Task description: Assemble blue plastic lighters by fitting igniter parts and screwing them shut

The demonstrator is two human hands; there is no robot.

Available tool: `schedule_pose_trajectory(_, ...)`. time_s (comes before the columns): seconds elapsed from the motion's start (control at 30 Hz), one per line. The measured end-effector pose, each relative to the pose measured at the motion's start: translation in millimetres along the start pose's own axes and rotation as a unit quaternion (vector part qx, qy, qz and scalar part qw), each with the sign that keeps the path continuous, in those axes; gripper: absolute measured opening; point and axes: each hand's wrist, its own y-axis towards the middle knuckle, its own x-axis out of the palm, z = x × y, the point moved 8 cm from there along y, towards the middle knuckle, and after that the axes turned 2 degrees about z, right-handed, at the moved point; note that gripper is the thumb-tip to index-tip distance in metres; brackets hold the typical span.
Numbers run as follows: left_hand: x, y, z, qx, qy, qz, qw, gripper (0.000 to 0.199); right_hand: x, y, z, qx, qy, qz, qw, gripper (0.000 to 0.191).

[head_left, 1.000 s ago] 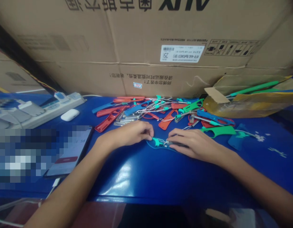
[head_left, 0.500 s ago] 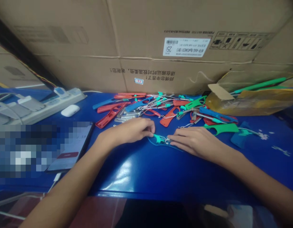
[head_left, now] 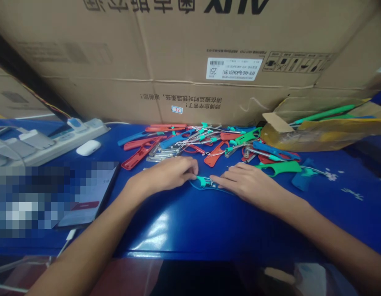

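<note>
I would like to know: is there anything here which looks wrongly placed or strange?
Yes, the large brown cardboard box behind the pile of red, blue and green plastic parts seems to stand upside down: its black printing and white rectangular label appear inverted.

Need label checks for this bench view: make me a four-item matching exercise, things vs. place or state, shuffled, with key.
1. blue shell
2. phone
3. white case
4. large carton

a. standing behind the pile of parts
b. at the fingertips of the left hand and right hand
c. beside the power strip
d. lying with its screen lit

Pairs: 1-b, 2-d, 3-c, 4-a
</note>
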Motion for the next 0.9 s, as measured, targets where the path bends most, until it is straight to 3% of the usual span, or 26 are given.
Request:
schedule_pose_trajectory(0.27,0.9,0,8,0.022,0.018,0.033,0.999,0.008,0,-2,23,0.058,0.073,0.034,0.995,0.025)
schedule_pose_trajectory(0.63,1.7,0,6,0.020,0.023,0.036,0.999,0.011,5,-3,28,0.082,0.123,0.036,0.988,0.027)
schedule_pose_trajectory(0.9,1.6,1,7,0.017,0.009,0.028,0.999,0.013,13,-11,43,0.089,0.251,-0.018,0.964,0.032)
